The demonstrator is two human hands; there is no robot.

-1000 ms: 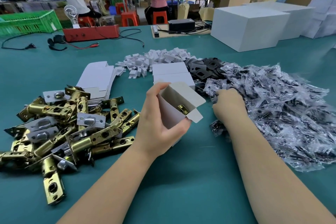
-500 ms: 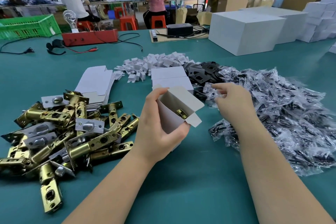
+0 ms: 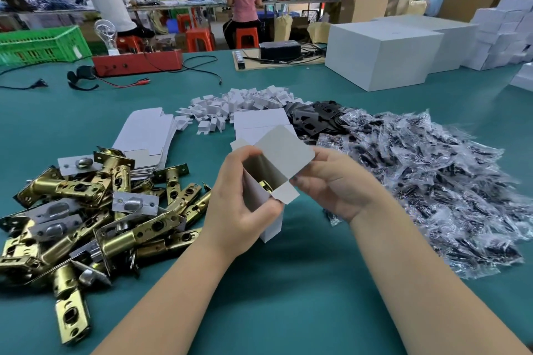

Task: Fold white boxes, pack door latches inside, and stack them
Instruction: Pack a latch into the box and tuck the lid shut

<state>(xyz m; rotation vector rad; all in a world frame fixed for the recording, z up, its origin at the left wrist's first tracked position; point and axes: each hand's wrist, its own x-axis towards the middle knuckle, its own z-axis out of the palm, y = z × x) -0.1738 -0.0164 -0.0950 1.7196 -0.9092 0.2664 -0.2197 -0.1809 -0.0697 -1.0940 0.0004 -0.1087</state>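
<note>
A heap of brass door latches (image 3: 86,210) lies at the left of the green desk (image 3: 288,311). The left hand (image 3: 239,204) grips an open white box (image 3: 268,181) with a latch inside, and the right hand (image 3: 337,181) pinches its raised flap. Bagged parts (image 3: 432,181) are piled at the right

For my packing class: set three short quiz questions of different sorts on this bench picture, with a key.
1. True or false: the small white box in the left hand is already closed.
2. Which lies nearest the right hand? A) green crate B) heap of clear bagged parts C) red box
3. Fill in: a ____-coloured latch end shows inside the box.

Key:
1. False; its flaps stand open.
2. B, the heap of bags.
3. Brass; the latch shows at the opening, and the pile of latches lies to the left.
</note>
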